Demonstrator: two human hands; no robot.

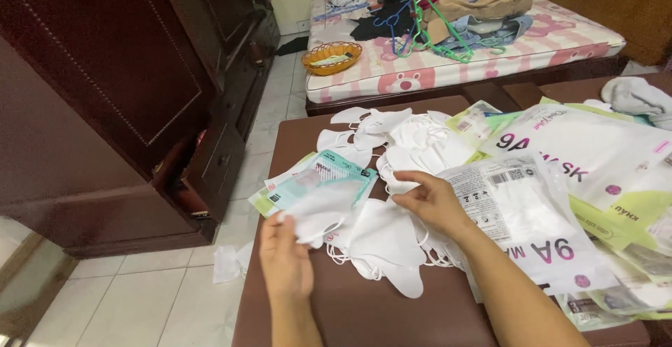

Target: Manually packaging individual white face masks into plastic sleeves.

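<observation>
Brown table point(350, 312): white-green mask packages point(560, 172) right.

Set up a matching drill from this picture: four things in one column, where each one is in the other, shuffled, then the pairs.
Things:
1. Orange basket
2. Green hangers
3. Loose white mask
4. Left hand

Places:
A. on the tiled floor beside the brown table
B. on the clothes piled on the bed
C. holding a white mask over the table
D. at the corner of the pink mattress

Pairs: 1-D, 2-B, 3-A, 4-C
</observation>
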